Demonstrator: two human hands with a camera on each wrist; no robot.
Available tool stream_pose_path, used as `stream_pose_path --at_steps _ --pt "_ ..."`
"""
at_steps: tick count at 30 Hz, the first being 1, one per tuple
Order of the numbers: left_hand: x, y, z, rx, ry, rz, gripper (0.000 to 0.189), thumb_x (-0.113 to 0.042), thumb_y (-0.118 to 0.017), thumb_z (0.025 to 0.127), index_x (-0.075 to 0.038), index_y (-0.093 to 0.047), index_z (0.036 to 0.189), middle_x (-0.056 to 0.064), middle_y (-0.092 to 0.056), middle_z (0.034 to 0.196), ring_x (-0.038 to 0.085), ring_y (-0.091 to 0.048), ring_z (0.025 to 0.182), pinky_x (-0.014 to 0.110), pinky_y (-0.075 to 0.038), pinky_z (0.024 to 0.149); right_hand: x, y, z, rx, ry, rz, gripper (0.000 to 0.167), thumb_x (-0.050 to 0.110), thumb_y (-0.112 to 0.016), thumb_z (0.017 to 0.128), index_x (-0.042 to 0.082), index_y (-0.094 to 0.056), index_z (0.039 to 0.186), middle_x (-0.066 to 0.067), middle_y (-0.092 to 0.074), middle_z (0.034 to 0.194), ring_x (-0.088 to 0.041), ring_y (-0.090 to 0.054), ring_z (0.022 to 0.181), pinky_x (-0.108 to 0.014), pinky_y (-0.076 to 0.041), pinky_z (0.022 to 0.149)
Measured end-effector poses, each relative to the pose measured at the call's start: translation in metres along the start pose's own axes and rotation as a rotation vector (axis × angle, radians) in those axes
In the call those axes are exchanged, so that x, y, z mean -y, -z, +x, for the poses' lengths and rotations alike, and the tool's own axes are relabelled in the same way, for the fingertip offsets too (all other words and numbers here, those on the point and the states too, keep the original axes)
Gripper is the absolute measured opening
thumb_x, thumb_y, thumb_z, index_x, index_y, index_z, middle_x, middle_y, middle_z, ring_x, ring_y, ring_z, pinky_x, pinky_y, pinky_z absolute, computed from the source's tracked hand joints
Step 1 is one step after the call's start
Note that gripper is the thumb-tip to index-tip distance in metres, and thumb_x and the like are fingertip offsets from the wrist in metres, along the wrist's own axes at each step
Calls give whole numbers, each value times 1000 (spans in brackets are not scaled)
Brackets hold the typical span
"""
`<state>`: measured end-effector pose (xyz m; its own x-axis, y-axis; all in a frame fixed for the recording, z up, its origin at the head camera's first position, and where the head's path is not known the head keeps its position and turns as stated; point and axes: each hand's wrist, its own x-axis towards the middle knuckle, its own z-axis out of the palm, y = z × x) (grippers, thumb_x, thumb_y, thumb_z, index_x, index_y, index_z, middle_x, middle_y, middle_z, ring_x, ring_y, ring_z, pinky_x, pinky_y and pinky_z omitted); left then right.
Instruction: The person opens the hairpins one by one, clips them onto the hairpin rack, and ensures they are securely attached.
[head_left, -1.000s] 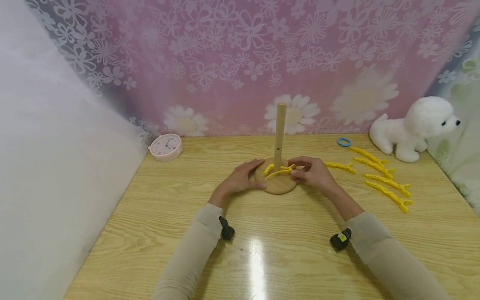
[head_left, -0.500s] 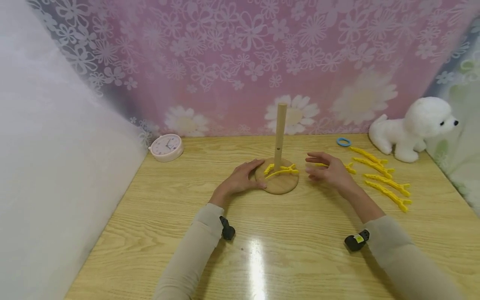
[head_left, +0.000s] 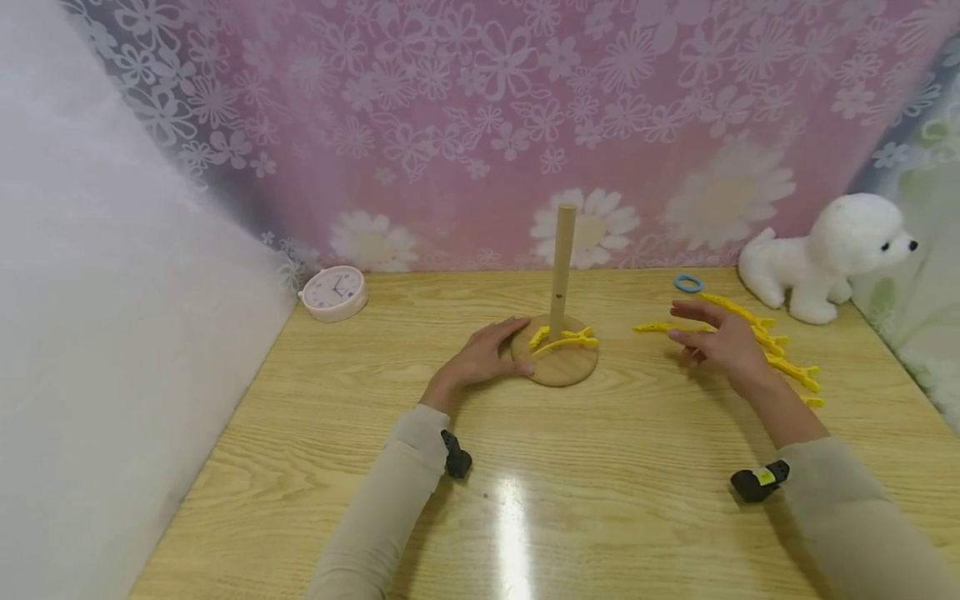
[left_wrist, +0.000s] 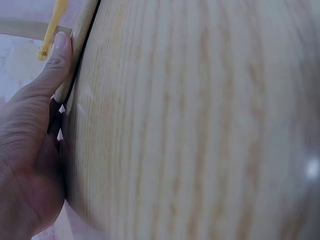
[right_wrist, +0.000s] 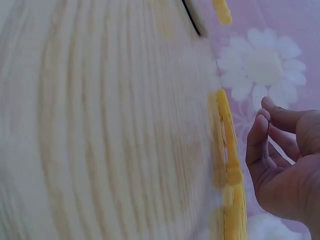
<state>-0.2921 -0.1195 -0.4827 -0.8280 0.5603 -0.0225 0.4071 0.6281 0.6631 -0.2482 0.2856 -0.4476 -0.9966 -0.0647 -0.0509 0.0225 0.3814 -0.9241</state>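
My left hand (head_left: 480, 354) holds the left rim of a round wooden base (head_left: 562, 372). Its thumb lies on the edge in the left wrist view, with the other fingers partly hidden behind it. A wooden post (head_left: 563, 258) with a small hole stands upright from the base. Around the post's foot are yellow branch-like plastic pieces (head_left: 573, 340) with forked ends. To the right, my right hand (head_left: 723, 340) hovers over more yellow forked pieces, fingers loosely bent and holding nothing. One yellow branch piece (head_left: 649, 327) pokes out left of its fingertips; in the right wrist view, yellow pieces (right_wrist: 230, 145) lie beside the hand.
Further yellow pieces (head_left: 802, 372) lie at the right, partly covered by the right hand and wrist. Behind them are a blue ring (head_left: 687, 283) and a white plush dog (head_left: 817, 258). A pink clock (head_left: 334, 293) sits at the back left. A flowered curtain (head_left: 465, 150) backs the table.
My right hand has let go of the yellow piece at the post and moved right, over the loose yellow pieces. The left hand stays at the base.
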Motion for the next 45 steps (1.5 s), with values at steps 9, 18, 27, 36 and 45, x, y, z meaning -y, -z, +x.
stream_pose_path --at_steps 9,18,27,36,45 --pt "-2 1 1 4 2 14 95 -50 -80 90 -26 -29 166 2 -25 172 24 -19 159 49 -13 129 -13 25 0 -75 -92 6 56 18 -71 101 5 -49 151 25 -61 112 -9 -59 65 -28 -53 53" --pt "-2 0 1 10 3 34 94 -50 -79 91 -26 -28 166 2 -25 172 21 -18 159 44 -9 130 -18 30 1 -65 -185 -38 57 16 -69 102 1 -47 151 12 -66 82 -9 -54 60 -29 -51 52" --pt "-1 0 3 13 6 26 95 -52 -79 90 -27 -28 167 1 -25 172 22 -18 159 46 -10 129 -17 25 -2 -39 -170 -132 58 11 -75 96 0 -54 149 -13 -62 127 -10 -57 57 -31 -53 50" --pt "-1 0 1 14 14 17 94 -50 -79 90 -28 -29 166 2 -25 172 23 -18 160 46 -9 130 -16 20 -1 6 -205 -112 52 10 -74 97 -2 -57 144 -1 -69 76 -11 -55 52 -31 -51 47" --pt "-2 0 1 14 15 30 94 -51 -79 91 -27 -28 167 2 -25 172 24 -18 160 47 -10 129 -19 15 -2 -41 -92 -176 44 13 -72 99 -1 -61 138 4 -68 82 -12 -53 52 -30 -47 46"
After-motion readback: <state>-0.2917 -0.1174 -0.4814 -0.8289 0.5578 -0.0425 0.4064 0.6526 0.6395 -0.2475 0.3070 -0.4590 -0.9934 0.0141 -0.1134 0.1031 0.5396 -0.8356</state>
